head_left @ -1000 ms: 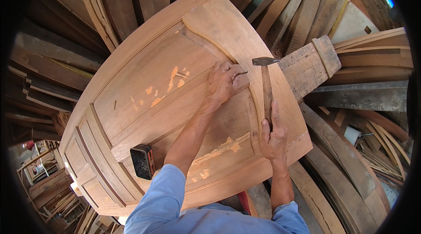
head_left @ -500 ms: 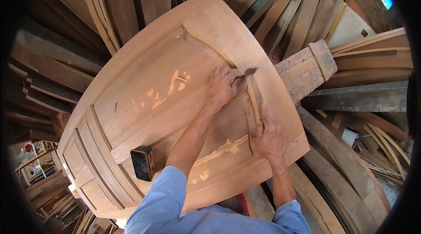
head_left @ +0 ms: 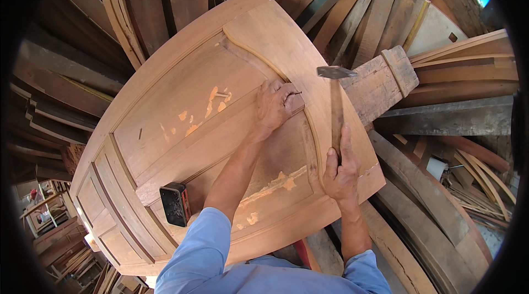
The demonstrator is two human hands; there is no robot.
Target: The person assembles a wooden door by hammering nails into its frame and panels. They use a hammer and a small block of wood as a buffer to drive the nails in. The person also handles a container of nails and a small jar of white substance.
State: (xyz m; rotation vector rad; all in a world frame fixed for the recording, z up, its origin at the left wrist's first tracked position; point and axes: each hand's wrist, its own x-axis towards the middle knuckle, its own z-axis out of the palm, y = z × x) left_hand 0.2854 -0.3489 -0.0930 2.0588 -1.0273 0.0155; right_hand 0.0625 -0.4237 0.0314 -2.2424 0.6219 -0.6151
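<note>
A panelled wooden door (head_left: 325, 101) lies flat before me, its curved moulding (head_left: 250, 49) running across the upper right part. My left hand (head_left: 273, 105) rests on the end of the door's middle rail, fingers pinched on a thin dark nail (head_left: 297, 93) beside the moulding. In my right hand (head_left: 343, 172) is a hammer (head_left: 336, 101), gripped by its wooden handle with the metal head raised above the door's right part. Orange filler patches (head_left: 211, 101) mark the panels. Near my left forearm stands a small black and orange open box (head_left: 175, 205), its contents too small to make out.
Under the door, a rough wooden beam (head_left: 380, 87) sticks out at the right. Stacked planks (head_left: 380, 24) and curved boards (head_left: 424, 195) surround the door. A small loose wood piece (head_left: 140, 133) lies on the left panel.
The hammer has risen from beside my left hand, its head now farther up and right. My left hand stays on the nail; the view has shifted slightly.
</note>
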